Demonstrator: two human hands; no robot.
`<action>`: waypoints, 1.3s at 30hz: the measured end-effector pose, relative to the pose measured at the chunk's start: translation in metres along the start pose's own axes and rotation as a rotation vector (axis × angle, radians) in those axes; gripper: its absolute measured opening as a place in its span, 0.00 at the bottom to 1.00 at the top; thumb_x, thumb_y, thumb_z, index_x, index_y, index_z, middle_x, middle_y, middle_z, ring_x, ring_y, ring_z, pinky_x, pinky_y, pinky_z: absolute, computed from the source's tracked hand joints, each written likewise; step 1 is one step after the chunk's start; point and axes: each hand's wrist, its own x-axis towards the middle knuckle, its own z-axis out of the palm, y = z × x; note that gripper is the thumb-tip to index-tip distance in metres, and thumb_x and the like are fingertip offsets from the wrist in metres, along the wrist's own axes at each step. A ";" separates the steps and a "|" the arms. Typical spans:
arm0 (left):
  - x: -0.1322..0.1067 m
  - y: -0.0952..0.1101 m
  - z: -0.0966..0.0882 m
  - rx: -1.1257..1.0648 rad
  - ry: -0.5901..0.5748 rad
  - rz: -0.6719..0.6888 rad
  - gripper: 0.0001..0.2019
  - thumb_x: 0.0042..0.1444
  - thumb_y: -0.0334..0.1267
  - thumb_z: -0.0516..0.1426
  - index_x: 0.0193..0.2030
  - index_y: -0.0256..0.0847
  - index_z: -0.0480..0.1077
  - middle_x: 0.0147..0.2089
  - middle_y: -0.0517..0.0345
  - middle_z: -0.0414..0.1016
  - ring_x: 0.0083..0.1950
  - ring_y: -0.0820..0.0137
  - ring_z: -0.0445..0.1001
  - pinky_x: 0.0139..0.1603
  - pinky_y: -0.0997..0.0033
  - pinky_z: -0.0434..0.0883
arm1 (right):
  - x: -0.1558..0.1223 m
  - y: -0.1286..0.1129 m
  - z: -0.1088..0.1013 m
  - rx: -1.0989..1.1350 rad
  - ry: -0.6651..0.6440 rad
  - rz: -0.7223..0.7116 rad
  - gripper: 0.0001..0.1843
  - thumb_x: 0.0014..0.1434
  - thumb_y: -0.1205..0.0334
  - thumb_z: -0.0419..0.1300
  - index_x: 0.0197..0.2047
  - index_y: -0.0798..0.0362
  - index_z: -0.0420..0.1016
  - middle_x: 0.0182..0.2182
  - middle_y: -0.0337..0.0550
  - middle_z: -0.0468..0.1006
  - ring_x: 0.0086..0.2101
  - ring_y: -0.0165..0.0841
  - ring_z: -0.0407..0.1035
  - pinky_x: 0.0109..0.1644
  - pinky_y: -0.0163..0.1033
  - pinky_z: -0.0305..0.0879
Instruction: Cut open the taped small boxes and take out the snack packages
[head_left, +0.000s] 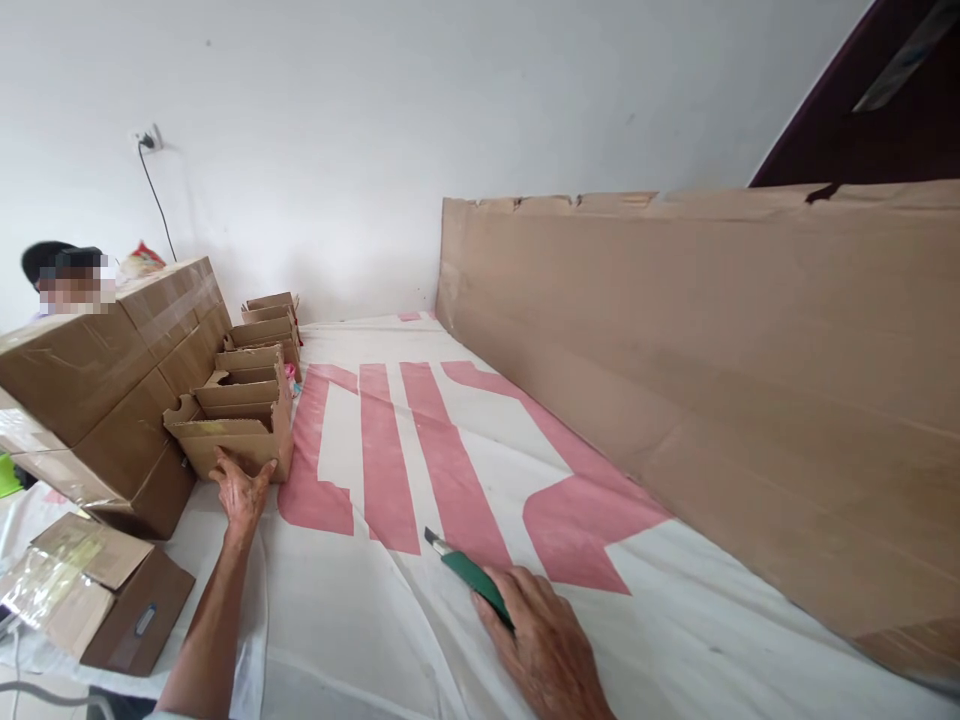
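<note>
My right hand [544, 640] is wrapped round a green utility knife [480, 585], its blade out and pointing up and left over the white cloth with red print. At the left, my left hand [241, 488] presses against the front of a small open-topped cardboard box [225, 445], thumb and fingers spread on its lower edge. This box is the nearest of a row of several such boxes running back toward the wall. Whether my left fingers grip the box's bottom edge is hard to see; they look stretched out.
Large taped cartons [97, 380] stand left of the row, with a person's head behind them. A smaller taped carton [97, 590] sits at the front left. A long cardboard sheet [690, 350] stands along the right side of the cloth-covered table [337, 620]. A plug cord hangs on the wall.
</note>
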 end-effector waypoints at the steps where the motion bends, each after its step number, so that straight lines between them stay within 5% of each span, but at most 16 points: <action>1: 0.003 0.002 0.002 -0.009 -0.002 0.003 0.61 0.57 0.57 0.69 0.82 0.27 0.39 0.70 0.15 0.61 0.66 0.32 0.75 0.65 0.37 0.72 | 0.000 0.000 0.000 -0.005 0.004 -0.003 0.13 0.76 0.53 0.54 0.54 0.49 0.75 0.40 0.48 0.81 0.40 0.44 0.75 0.42 0.46 0.70; 14: 0.024 0.024 0.014 -0.046 0.003 0.002 0.60 0.58 0.56 0.69 0.83 0.32 0.39 0.70 0.19 0.61 0.67 0.34 0.75 0.66 0.40 0.72 | 0.002 -0.002 0.000 -0.013 0.030 0.004 0.12 0.75 0.54 0.55 0.53 0.49 0.76 0.42 0.49 0.82 0.41 0.44 0.76 0.43 0.46 0.70; 28: 0.003 0.017 0.012 0.054 0.025 -0.016 0.55 0.60 0.52 0.67 0.81 0.27 0.40 0.70 0.20 0.62 0.67 0.36 0.75 0.64 0.45 0.74 | -0.005 0.002 0.008 0.026 0.046 0.007 0.16 0.77 0.50 0.51 0.50 0.48 0.76 0.39 0.49 0.82 0.40 0.46 0.76 0.42 0.48 0.68; 35: -0.001 0.024 0.003 0.116 -0.107 -0.022 0.51 0.65 0.50 0.62 0.81 0.25 0.37 0.72 0.16 0.60 0.70 0.37 0.72 0.64 0.49 0.73 | -0.004 0.002 0.007 0.013 0.041 -0.013 0.16 0.76 0.50 0.51 0.48 0.49 0.76 0.39 0.49 0.82 0.40 0.46 0.76 0.42 0.48 0.67; 39: -0.003 0.017 -0.013 0.157 -0.202 0.013 0.43 0.64 0.47 0.63 0.77 0.26 0.51 0.72 0.19 0.63 0.69 0.39 0.74 0.62 0.51 0.73 | -0.004 0.002 0.011 0.015 0.044 -0.011 0.14 0.75 0.52 0.52 0.47 0.49 0.76 0.37 0.47 0.81 0.38 0.45 0.76 0.41 0.48 0.67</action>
